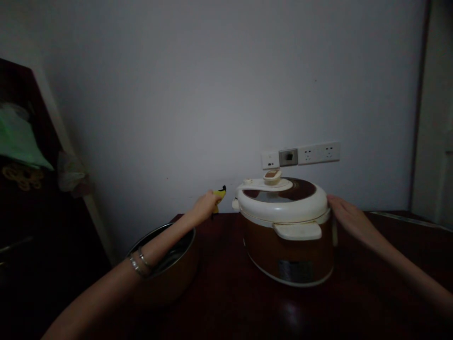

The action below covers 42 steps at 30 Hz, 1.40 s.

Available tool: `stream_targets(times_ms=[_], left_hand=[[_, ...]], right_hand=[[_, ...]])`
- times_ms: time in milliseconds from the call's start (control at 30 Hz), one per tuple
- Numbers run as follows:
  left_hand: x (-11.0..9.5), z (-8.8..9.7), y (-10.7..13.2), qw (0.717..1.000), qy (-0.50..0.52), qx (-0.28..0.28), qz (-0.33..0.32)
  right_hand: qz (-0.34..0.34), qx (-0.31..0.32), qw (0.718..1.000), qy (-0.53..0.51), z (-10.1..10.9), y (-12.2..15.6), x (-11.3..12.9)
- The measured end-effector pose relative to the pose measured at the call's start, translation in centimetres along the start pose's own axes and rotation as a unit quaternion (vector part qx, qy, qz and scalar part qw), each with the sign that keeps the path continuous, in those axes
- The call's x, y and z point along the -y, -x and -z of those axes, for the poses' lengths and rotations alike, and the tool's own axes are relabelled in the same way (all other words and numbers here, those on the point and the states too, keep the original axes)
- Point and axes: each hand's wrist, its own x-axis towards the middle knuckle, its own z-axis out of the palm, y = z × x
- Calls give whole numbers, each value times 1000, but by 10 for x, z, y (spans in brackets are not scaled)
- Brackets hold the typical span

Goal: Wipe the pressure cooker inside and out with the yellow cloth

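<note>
A brown and white pressure cooker [288, 231] with its lid on stands on the dark wooden table [247, 307]. My right hand [345, 215] rests flat against the cooker's right side, fingers stretched along the lid's rim. My left hand [205, 207] reaches out past the cooker's left side, closed on a small yellow and black object [220, 194] near the wall. I cannot make out what that object is. Under my left forearm sits a loose metal inner pot [170, 269], open at the top. Bracelets circle my left wrist.
A white wall-socket strip [300, 155] is fixed to the wall just behind the cooker. A dark shelf unit [24, 189] with a green bag and other items stands at the left. A door frame edges the right side.
</note>
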Motion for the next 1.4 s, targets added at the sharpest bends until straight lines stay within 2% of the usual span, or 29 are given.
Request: stream_targets(times_ms=[100,200,267,400,533,600,667,733,833,933,1067,1200,1267,1400], left_hand=[[-14,-15,2,997,-54,-1,-55],[-26,-25,2,994,-30,19,-102],[-32,-28,1,996,6,4,-85],[-40,-31,0,995,90,-31,-12],[-39,-41,-4,985,136,-80,70],[-35,-45,-5,979,152,-97,90],[-31,-44,-4,980,135,-134,66],[-28,-41,-2,984,73,-162,-10],[-25,-36,0,980,-12,-135,-143],[-24,-31,-3,971,-19,-116,-208],[-18,-27,-11,971,49,-100,-212],[-12,-33,-6,978,114,-23,-175],[-9,-38,-1,981,96,-4,-166],[-3,-44,7,985,6,-6,-173]], right_hand=[[5,-2,1000,2,1,0,0],[10,3,1000,3,1,0,-2],[15,5,1000,1,0,0,-2],[18,2,1000,0,0,1,0],[21,7,1000,-1,0,2,-1],[13,1,1000,4,-1,2,-2],[8,-2,1000,7,-1,2,-3],[14,0,1000,10,-1,2,-3],[17,0,1000,12,-1,1,-3],[12,-5,1000,9,-2,0,-3],[7,-13,1000,3,-2,1,-3],[4,-15,1000,-1,-3,2,-2],[2,-15,1000,-3,-3,3,-3],[16,-19,1000,-1,-3,3,-3]])
